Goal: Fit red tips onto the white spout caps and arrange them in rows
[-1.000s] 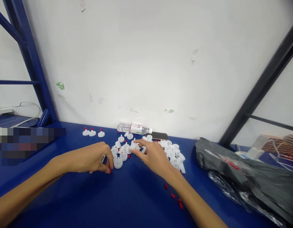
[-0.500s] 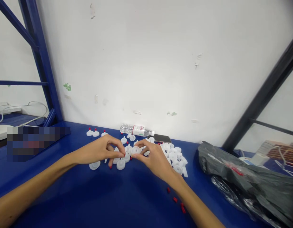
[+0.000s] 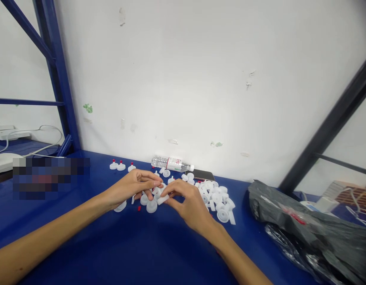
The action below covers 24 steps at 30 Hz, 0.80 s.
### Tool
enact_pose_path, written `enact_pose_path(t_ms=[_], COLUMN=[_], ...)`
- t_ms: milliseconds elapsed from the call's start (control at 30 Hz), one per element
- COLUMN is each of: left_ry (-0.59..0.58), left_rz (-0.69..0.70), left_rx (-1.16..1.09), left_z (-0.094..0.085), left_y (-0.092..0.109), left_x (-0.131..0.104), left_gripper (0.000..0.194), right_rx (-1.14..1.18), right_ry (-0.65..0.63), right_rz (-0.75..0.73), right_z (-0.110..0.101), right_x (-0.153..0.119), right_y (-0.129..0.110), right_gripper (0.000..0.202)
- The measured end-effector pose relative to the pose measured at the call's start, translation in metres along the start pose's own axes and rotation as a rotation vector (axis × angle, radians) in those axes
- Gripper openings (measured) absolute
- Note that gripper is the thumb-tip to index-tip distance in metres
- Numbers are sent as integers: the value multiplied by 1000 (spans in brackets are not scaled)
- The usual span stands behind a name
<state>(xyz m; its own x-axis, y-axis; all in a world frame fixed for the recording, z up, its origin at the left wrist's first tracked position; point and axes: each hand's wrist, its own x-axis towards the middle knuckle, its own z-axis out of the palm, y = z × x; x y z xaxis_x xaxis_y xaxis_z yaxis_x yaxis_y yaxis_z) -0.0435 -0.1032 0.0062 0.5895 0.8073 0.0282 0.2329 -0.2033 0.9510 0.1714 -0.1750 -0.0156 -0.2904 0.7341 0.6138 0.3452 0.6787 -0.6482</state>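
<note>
My right hand (image 3: pixel 189 202) pinches a white plastic cap (image 3: pixel 163 199), its thumb and fingertips closed on the edge of it. Close by on the left, my left hand (image 3: pixel 138 186) has its thumb and forefinger pressed together, the other fingers curled; whatever sits in that pinch is too small to make out. Below the hands a white round cap (image 3: pixel 151 206) lies on the table, with a small red tip (image 3: pixel 139 208) to its left. Another white cap (image 3: pixel 120 206) lies partly under my left wrist. Several more white pieces between the hands are partly hidden by the fingers.
A pile of white caps (image 3: pixel 220 198) lies to the right. White caps with red tips (image 3: pixel 121 166) stand in a row at the back left. A plastic bottle (image 3: pixel 172 163) and a phone (image 3: pixel 202 174) lie near the wall. A grey plastic bag (image 3: pixel 307 221) covers the right side.
My hands have drawn closer together. The white cap in my right hand has turned and moved slightly left and down. My left fingertips have shifted right and up.
</note>
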Motion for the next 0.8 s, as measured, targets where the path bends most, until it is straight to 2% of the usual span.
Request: enact_pose_path(t_ms=[267, 567, 700, 800], left_ry=[-26, -5, 72, 210], left_rz=[-20, -31, 12, 80], left_rx=[-49, -31, 37, 150], left_z=[3, 13, 19, 11], left_y=[1, 4, 5, 6], left_x=[-2, -5, -5, -2], left_gripper=[44, 49, 53, 48], right_rx=[-68, -160, -196, -210], right_ry=[45, 88, 94, 77], right_rz=[-3, -104, -114, -110], right_z=[1, 3, 2, 1], right_x=[-1, -3, -3, -3], right_y=[-1, 0, -1, -6], right_gripper=[21, 24, 24, 28])
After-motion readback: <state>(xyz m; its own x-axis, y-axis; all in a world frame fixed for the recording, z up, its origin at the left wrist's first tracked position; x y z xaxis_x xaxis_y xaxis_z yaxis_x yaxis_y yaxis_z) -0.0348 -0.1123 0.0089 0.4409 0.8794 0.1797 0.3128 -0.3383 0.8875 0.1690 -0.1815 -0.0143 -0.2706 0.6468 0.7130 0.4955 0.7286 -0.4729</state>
